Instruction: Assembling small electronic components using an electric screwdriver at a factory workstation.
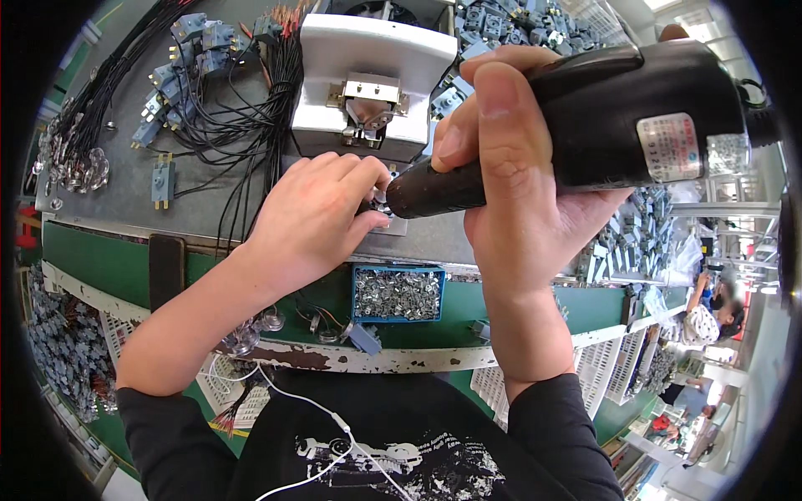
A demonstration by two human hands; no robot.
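My right hand [522, 159] is wrapped round a black electric screwdriver [601, 117], held tilted with its narrow nose pointing left and down. At that nose, my left hand [322, 196] is closed, thumb and fingers pinched round a small part that the fingers mostly hide. Both hands meet just in front of a white machine [368, 58] with a metal clamp block [372, 88] on its face. A bundle of black wires [284, 100] lies just left of the machine, beside my left hand. Near me, below the hands, stands a blue tray [397, 317] of small metal pieces.
Several grey plug-like housings [180, 75] with wires lie at the far left, one housing [163, 181] apart. More housings are heaped behind the machine [518, 25] and at the right [631, 238]. A dark block [167, 271] sits on the green bench edge. Other people are at the far right.
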